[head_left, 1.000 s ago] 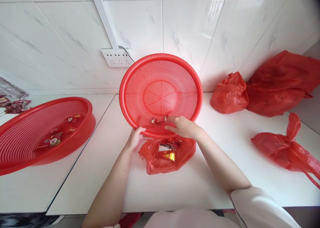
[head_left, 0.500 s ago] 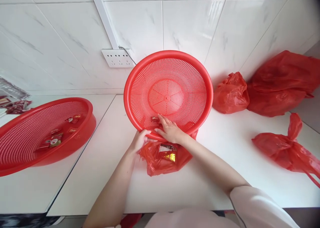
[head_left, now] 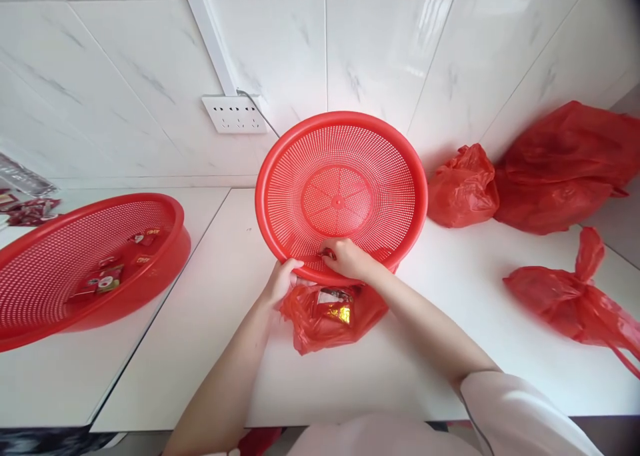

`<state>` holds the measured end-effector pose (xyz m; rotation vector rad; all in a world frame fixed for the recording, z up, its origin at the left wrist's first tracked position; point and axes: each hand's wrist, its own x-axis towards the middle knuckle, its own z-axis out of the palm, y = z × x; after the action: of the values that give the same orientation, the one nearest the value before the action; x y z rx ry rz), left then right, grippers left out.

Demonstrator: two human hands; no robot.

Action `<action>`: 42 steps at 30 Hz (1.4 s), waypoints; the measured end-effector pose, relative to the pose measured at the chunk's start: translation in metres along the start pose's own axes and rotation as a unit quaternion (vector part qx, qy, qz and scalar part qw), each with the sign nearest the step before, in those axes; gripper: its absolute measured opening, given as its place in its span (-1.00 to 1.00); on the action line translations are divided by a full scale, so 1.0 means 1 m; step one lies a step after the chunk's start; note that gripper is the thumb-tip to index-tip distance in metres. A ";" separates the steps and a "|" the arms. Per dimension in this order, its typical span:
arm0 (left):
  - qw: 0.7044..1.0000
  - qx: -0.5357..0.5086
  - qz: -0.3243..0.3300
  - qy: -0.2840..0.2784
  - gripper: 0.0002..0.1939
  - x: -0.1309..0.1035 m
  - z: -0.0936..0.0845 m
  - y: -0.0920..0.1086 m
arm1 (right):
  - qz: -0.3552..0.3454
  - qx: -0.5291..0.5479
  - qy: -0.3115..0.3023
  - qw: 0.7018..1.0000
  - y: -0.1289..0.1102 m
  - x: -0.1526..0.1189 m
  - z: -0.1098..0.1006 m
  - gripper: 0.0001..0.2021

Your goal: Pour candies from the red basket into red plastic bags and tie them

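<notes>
A red mesh plastic basket (head_left: pixel 337 201) leans tilted toward me at the middle of the table. My left hand (head_left: pixel 281 281) grips its near left rim, thumb on top, with the other fingers partly hidden below. Inside the basket, near its lower edge, my right hand (head_left: pixel 347 259) is curled around a small dark red packet (head_left: pixel 327 253), mostly hidden by the fingers. Beneath the near rim lies an open red plastic bag (head_left: pixel 310 333). A packet with a gold shiny part (head_left: pixel 341 313) shows in the bag's mouth.
On the left stands another tilted red basket (head_left: pixel 183 226) with several small packets (head_left: pixel 109 279) inside. Red bags (head_left: pixel 465 189) sit against the wall at right, and a knotted red bag (head_left: pixel 555 299) lies nearer. A socket strip (head_left: pixel 235 115) is on the tiled wall.
My right hand has gone from fingers outstretched to curled around a small packet in the basket. The basket has shifted slightly right and down. My left hand keeps its hold on the rim.
</notes>
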<state>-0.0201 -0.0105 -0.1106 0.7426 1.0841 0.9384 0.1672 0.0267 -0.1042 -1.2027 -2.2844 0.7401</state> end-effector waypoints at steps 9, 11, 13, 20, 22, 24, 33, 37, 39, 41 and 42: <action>0.995 -0.026 0.090 0.041 -0.66 0.010 -0.018 0.006 | -0.042 0.120 -0.168 0.978 -0.009 -0.020 -0.059 -0.82; 0.993 -0.034 0.104 0.050 -0.67 0.012 -0.022 0.007 | -0.037 0.107 -0.196 0.974 -0.011 -0.023 -0.064 -0.80; 0.991 -0.041 0.110 0.058 -0.68 0.013 -0.024 0.007 | -0.025 0.094 -0.227 0.969 -0.012 -0.024 -0.065 -0.81; 0.991 -0.045 0.118 0.051 -0.66 0.012 -0.025 0.010 | 0.002 0.073 -0.232 0.970 -0.011 -0.026 -0.064 -0.80; 0.991 -0.044 0.112 0.050 -0.65 0.012 -0.024 0.009 | 0.000 0.068 -0.232 0.970 -0.011 -0.026 -0.064 -0.80; 0.992 -0.042 0.108 0.048 -0.65 0.012 -0.024 0.009 | -0.008 0.052 -0.222 0.974 -0.012 -0.026 -0.064 -0.79; 0.990 -0.045 0.111 0.072 -0.70 0.011 -0.023 0.010 | 0.004 0.070 -0.190 0.979 -0.012 -0.032 -0.078 -0.77; 0.990 -0.049 0.109 0.072 -0.76 0.006 -0.024 0.017 | 0.095 0.076 -0.099 0.988 -0.007 -0.036 -0.084 -0.56; 0.994 -0.025 0.100 0.040 -0.71 0.000 -0.029 0.024 | 0.093 0.015 0.003 0.996 -0.003 -0.034 -0.083 -0.55; 0.997 0.015 0.075 0.001 -0.61 -0.008 -0.038 0.036 | 0.076 -0.041 0.112 0.990 0.001 -0.031 -0.081 -0.66; 0.997 0.033 0.069 -0.003 -0.53 -0.013 -0.045 0.043 | 0.065 -0.054 0.156 0.984 0.002 -0.029 -0.079 -0.71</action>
<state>-0.0764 -0.0019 -0.0820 0.8843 1.0732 1.0205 0.2315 0.0231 -0.0495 -1.4183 -2.0237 0.4384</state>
